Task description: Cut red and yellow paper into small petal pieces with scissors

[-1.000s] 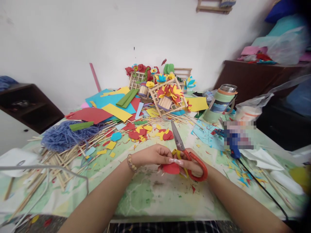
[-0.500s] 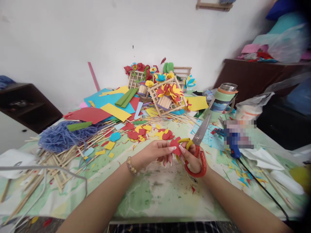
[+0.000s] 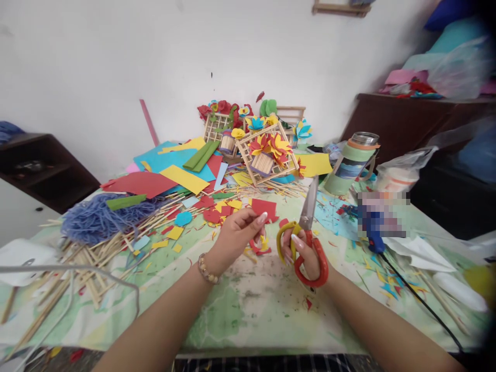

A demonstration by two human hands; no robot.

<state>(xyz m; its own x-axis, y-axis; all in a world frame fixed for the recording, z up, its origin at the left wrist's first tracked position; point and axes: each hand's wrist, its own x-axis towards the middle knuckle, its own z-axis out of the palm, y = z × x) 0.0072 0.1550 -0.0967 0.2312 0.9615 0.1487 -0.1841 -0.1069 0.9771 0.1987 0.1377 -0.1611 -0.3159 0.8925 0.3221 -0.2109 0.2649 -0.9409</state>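
Observation:
My left hand (image 3: 241, 235) pinches a square of red paper (image 3: 264, 207) by its lower edge, between thumb and fingers. Wrapped in my right hand (image 3: 304, 253) is a pair of scissors (image 3: 309, 209) with one yellow and one red handle loop; its blades point away from me and look closed together. Below my left fingers lie curled red paper and yellow scraps (image 3: 264, 243), partly hidden. Just beyond the hands is a loose pile of red and yellow paper pieces (image 3: 219, 212) on the table.
Blue yarn (image 3: 110, 219) and thin wooden sticks (image 3: 91, 281) cover the left side. Coloured paper sheets (image 3: 139, 185) and stick frames with paper flowers (image 3: 271, 150) stand behind. To the right are a bottle (image 3: 351, 165) and a blue corded tool (image 3: 374, 232).
My hands have moved apart. The rounded red piece both held is gone from my fingers, and my left hand now has a red square. The scissors have swung more upright in my right hand.

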